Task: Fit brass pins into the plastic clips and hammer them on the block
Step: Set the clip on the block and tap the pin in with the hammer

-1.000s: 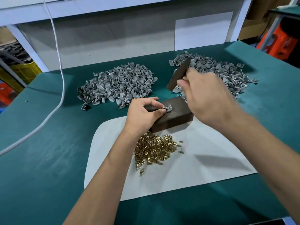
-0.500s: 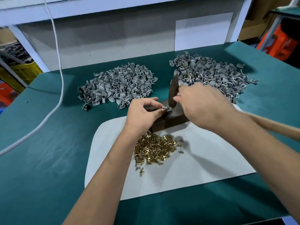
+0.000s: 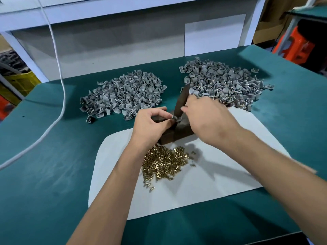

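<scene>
A dark brown block (image 3: 178,133) lies at the far edge of a white mat (image 3: 212,174). My left hand (image 3: 150,124) pinches a small grey plastic clip (image 3: 174,118) on top of the block. My right hand (image 3: 207,119) grips a dark flat bar (image 3: 182,99) used as a hammer, held nearly upright with its lower end down at the clip. A heap of brass pins (image 3: 162,161) lies on the mat just in front of the block, partly under my left wrist.
Two heaps of grey clips sit on the green table: one at the back left (image 3: 123,96), one at the back right (image 3: 223,84) with brass showing in it. A white cable (image 3: 60,71) hangs down across the left side. An orange stool (image 3: 297,45) stands beyond the table's right corner.
My right hand has brought the dark bar down from a raised, tilted position onto the clip on the block. My left hand has kept pinching the clip in place.
</scene>
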Available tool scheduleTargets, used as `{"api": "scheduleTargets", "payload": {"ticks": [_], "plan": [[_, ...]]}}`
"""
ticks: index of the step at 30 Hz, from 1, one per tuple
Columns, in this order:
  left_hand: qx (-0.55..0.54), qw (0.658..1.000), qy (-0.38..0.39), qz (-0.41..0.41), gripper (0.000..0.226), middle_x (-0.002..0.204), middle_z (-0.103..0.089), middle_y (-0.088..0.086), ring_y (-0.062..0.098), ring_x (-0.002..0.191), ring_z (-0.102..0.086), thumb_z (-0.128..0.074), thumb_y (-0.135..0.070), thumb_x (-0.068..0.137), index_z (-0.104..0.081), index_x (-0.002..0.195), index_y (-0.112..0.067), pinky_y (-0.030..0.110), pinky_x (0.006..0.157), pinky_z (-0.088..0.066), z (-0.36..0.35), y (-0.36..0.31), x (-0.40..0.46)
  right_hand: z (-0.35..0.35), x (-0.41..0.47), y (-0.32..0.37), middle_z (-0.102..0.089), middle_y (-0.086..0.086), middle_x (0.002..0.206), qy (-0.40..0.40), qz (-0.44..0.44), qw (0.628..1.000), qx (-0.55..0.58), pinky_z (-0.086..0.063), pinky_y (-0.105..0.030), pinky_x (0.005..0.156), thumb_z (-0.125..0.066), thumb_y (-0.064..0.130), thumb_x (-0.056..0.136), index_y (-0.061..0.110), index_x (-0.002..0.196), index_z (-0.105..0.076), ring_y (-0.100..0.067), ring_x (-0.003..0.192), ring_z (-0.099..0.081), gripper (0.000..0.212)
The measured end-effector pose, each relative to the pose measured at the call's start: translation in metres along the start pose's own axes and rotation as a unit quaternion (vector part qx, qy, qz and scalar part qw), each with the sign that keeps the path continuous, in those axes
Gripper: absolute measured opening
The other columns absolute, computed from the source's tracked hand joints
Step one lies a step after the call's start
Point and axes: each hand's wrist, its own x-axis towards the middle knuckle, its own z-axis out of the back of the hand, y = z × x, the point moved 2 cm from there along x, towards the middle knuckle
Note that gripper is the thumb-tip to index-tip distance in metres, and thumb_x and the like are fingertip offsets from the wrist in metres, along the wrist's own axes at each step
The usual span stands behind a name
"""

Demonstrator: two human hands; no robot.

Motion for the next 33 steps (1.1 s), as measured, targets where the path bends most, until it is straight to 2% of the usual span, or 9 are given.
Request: {"api": "scheduleTargets", "payload": {"ticks": [2, 6, 10, 15, 19, 23, 27, 30, 33], "plan": [[-0.006, 1.0, -0.004, 0.001, 0.011, 0.125, -0.069, 0.01, 0.007, 0.108, -0.068, -0.083, -0.001, 0.08, -0.08, 0.083, -0.011, 0.039, 0.105, -0.053, 0.0, -0.001, -0.001, 0.009, 0.005, -0.007, -0.064, -0.011, 0.087, 0.016, 0.003, 0.999, -0.028, -0.036, -0.036, 0.066, -0.041, 0.035, 0.107, 0.022, 0.093, -0.046, -0.033, 0.07, -0.048, 0.02], [-0.006, 1.0, 0.0, -0.002, 0.01, 0.125, -0.069, 0.008, 0.003, 0.105, -0.068, -0.083, -0.001, 0.08, -0.08, 0.085, -0.009, 0.036, 0.105, -0.053, 0.0, 0.001, 0.001, 0.018, 0.002, -0.005, -0.044, -0.002, 0.069, -0.105, 0.001, 0.994, 0.008, -0.034, -0.037, 0.06, -0.041, 0.036, 0.107, 0.02, 0.1, -0.049, -0.032, 0.063, -0.04, 0.02], [0.0, 1.0, -0.002, -0.005, 0.01, 0.125, -0.069, 0.008, 0.005, 0.104, -0.069, -0.083, -0.001, 0.08, -0.08, 0.083, -0.01, 0.039, 0.105, -0.053, 0.0, 0.001, 0.0, 0.005, 0.0, 0.005, -0.06, -0.009, 0.088, 0.022, -0.001, 1.0, -0.018, -0.033, -0.037, 0.066, -0.039, 0.035, 0.109, 0.019, 0.096, -0.04, -0.031, 0.071, -0.043, 0.02], [-0.003, 1.0, -0.002, -0.013, 0.009, 0.125, -0.07, 0.006, 0.006, 0.115, -0.066, -0.084, -0.003, 0.079, -0.082, 0.084, -0.011, 0.04, 0.105, -0.052, 0.001, 0.002, 0.0, 0.022, 0.001, -0.014, -0.061, 0.0, 0.087, 0.015, 0.021, 0.999, -0.02, -0.04, -0.036, 0.068, -0.048, 0.041, 0.104, 0.024, 0.098, -0.056, -0.03, 0.084, -0.059, 0.02], [-0.036, 0.999, 0.002, -0.007, 0.017, 0.129, -0.07, 0.002, 0.005, 0.116, -0.066, -0.082, -0.007, 0.083, -0.081, 0.075, -0.023, 0.038, 0.108, -0.049, -0.002, 0.003, -0.001, 0.029, -0.005, -0.057, -0.064, 0.002, 0.076, 0.024, -0.043, 0.998, 0.032, -0.052, -0.037, 0.069, -0.069, 0.047, 0.091, 0.025, 0.074, -0.056, -0.026, 0.075, -0.061, 0.031], [-0.071, 0.997, 0.007, 0.009, 0.023, 0.13, -0.069, -0.003, 0.005, 0.117, -0.065, -0.079, -0.008, 0.086, -0.081, 0.071, -0.026, 0.042, 0.108, -0.049, -0.003, 0.007, -0.001, 0.022, -0.013, -0.077, -0.065, 0.01, 0.074, 0.079, -0.076, 0.994, 0.004, -0.052, -0.032, 0.067, -0.081, 0.043, 0.079, 0.032, 0.068, -0.059, -0.021, 0.075, -0.062, 0.027], [-0.085, 0.996, 0.017, 0.012, 0.02, 0.132, -0.067, -0.004, 0.007, 0.122, -0.063, -0.078, -0.007, 0.086, -0.082, 0.075, -0.023, 0.045, 0.108, -0.05, -0.004, 0.005, -0.001, 0.01, -0.02, -0.076, -0.069, 0.005, 0.081, 0.137, -0.089, 0.987, -0.012, -0.058, -0.038, 0.077, -0.08, 0.042, 0.077, 0.031, 0.07, -0.06, -0.025, 0.083, -0.065, 0.024], [-0.085, 0.996, 0.014, 0.011, 0.018, 0.137, -0.065, -0.003, 0.008, 0.123, -0.062, -0.078, -0.008, 0.086, -0.082, 0.075, -0.021, 0.045, 0.107, -0.05, -0.004, 0.004, -0.001, 0.014, -0.012, -0.069, -0.071, 0.004, 0.086, 0.079, -0.079, 0.994, -0.015, -0.057, -0.039, 0.08, -0.077, 0.042, 0.083, 0.03, 0.075, -0.062, -0.026, 0.087, -0.066, 0.02], [-0.096, 0.995, 0.013, 0.01, 0.02, 0.139, -0.064, -0.001, 0.01, 0.124, -0.061, -0.077, -0.007, 0.086, -0.081, 0.072, -0.022, 0.044, 0.107, -0.05, -0.004, 0.004, -0.002, 0.012, -0.003, -0.045, -0.071, 0.008, 0.09, 0.008, -0.011, 0.999, 0.035, -0.056, -0.036, 0.081, -0.074, 0.04, 0.087, 0.031, 0.099, -0.069, -0.02, 0.088, -0.065, 0.016]]}}
